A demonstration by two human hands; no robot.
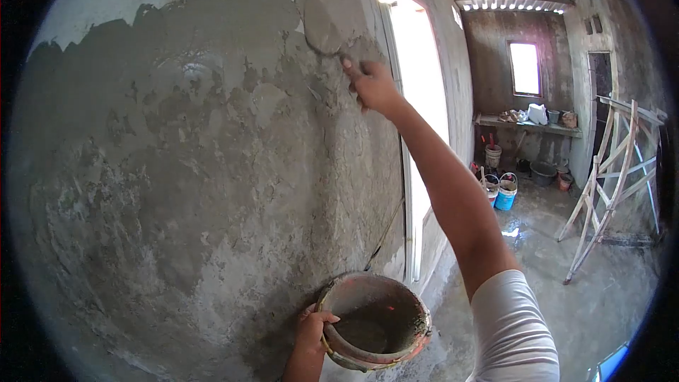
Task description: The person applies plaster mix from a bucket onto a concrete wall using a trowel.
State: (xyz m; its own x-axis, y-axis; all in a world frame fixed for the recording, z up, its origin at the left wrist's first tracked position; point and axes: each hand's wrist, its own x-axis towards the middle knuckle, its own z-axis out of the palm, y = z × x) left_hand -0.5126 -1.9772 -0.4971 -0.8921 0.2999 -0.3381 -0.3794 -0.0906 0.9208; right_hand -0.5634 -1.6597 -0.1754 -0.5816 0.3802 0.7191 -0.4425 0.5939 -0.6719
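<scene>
My right hand (373, 86) is closed around the handle of a trowel (322, 26), arm stretched up and forward. The trowel's rounded blade lies against the upper part of the plastered wall (212, 141), left of the bright doorway. Low in the view, my left hand (311, 328) grips the rim of a round bucket (378, 359), thumb over the edge. The bucket is tilted toward me, with grey residue on its inside and rim. Wet, darker mortar covers much of the wall, with a ragged upper edge against paler plaster.
A tall door frame (397, 92) stands just right of the wall. Wooden trestles (608, 184) lean at the far right. Blue buckets (506, 194) sit on the wet concrete floor (527, 276). A back shelf (527, 126) carries bags and containers below a small window (525, 68).
</scene>
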